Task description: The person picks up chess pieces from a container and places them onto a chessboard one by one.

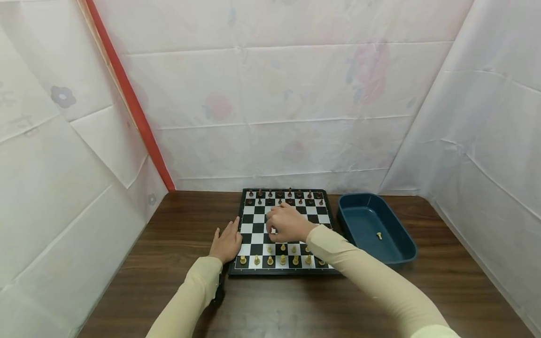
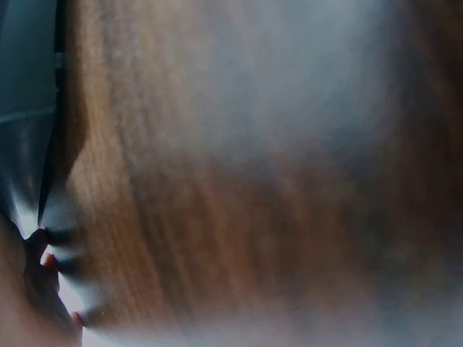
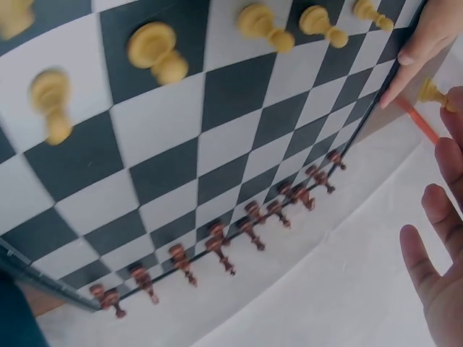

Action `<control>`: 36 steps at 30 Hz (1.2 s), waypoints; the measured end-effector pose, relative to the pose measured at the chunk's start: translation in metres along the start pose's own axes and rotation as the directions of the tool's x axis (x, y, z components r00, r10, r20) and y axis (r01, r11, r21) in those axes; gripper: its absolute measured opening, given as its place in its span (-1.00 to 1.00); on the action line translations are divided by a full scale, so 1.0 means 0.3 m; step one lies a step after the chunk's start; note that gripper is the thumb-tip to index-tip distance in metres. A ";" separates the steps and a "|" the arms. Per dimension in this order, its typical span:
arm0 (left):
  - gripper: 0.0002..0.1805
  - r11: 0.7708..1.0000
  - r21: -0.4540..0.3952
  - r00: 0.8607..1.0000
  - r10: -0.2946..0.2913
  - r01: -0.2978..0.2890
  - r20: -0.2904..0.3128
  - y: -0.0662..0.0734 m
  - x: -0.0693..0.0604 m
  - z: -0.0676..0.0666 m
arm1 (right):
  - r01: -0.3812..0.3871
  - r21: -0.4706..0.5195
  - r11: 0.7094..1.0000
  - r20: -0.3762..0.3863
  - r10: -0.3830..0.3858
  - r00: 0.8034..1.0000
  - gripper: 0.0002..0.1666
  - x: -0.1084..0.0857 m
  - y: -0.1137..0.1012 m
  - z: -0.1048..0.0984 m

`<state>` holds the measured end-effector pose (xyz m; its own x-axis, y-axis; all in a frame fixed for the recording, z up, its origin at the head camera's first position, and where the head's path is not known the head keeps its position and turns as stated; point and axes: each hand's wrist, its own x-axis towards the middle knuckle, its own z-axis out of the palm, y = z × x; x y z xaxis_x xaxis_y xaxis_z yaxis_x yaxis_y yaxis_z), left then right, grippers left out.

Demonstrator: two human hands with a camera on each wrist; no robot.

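Note:
A black-and-white chessboard point(image 1: 258, 238) lies on the table. Over its middle, my right hand point(image 1: 289, 223) pinches a yellow pawn point(image 3: 432, 94), seen at the right edge of the right wrist view; the thumb is hidden there. The other fingers point(image 3: 418, 256) of that hand are loosely spread. My left hand point(image 1: 227, 241) rests with extended fingers against the board's left edge. Yellow chess pieces point(image 1: 282, 259) stand along the near side, with several yellow pawns point(image 3: 155, 50) in front of them. Dark red pieces point(image 3: 221, 253) line the far side.
To the right of the board sits a blue tray point(image 1: 359, 216) with one small yellow chess piece point(image 1: 379, 235) in it. Brown wooden tabletop point(image 1: 190, 225) surrounds the board. White patterned sheeting point(image 1: 270, 103) hangs behind and on both sides.

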<state>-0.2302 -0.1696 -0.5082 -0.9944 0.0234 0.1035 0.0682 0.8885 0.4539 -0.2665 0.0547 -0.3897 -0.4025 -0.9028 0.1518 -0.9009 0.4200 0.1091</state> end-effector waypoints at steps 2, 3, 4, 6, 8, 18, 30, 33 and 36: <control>-0.40 1.000 0.000 1.000 -0.002 0.002 0.004 0.001 0.002 -0.001 | 0.007 -0.002 1.000 0.003 -0.007 1.000 -0.92 0.014 -0.011 0.004; -0.40 1.000 0.004 1.000 -0.005 0.005 0.008 0.001 0.003 -0.002 | 0.011 -0.006 1.000 0.005 -0.011 1.000 -0.92 0.021 -0.016 0.008; -0.40 1.000 0.004 1.000 -0.006 0.006 0.008 0.000 0.004 -0.003 | 0.013 -0.004 1.000 0.007 -0.013 1.000 -0.93 0.029 -0.021 0.011; -0.40 1.000 0.003 1.000 -0.010 0.010 0.009 0.000 0.007 -0.003 | 0.018 -0.008 1.000 0.014 -0.018 1.000 -0.94 0.043 -0.031 0.019; -0.41 1.000 0.002 1.000 -0.012 0.012 0.009 0.002 0.008 -0.004 | 0.019 -0.015 1.000 0.027 -0.019 0.999 -0.94 0.057 -0.041 0.029; -0.41 1.000 0.002 1.000 -0.010 0.010 0.009 0.011 0.003 -0.004 | 0.028 -0.017 0.999 0.086 -0.027 0.996 -0.94 0.090 -0.075 0.072; -0.42 1.000 0.007 1.000 -0.019 0.019 0.009 0.012 0.011 -0.002 | 0.008 -0.038 0.999 0.146 -0.003 0.989 -0.94 0.097 -0.082 0.100; -0.42 1.000 0.005 1.000 -0.020 0.020 0.005 0.010 0.012 -0.002 | -0.003 -0.044 0.999 0.161 0.010 0.987 -0.94 0.097 -0.085 0.101; -0.43 1.000 0.005 1.000 -0.021 0.021 -0.001 0.008 0.012 -0.004 | -0.011 -0.053 0.999 0.174 0.020 0.985 -0.94 0.097 -0.087 0.098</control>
<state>-0.2336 -0.1678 -0.5057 -0.9955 0.0043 0.0944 0.0467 0.8909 0.4517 -0.2595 0.0147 -0.4170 -0.4422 -0.8967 -0.0189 -0.8867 0.4339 0.1595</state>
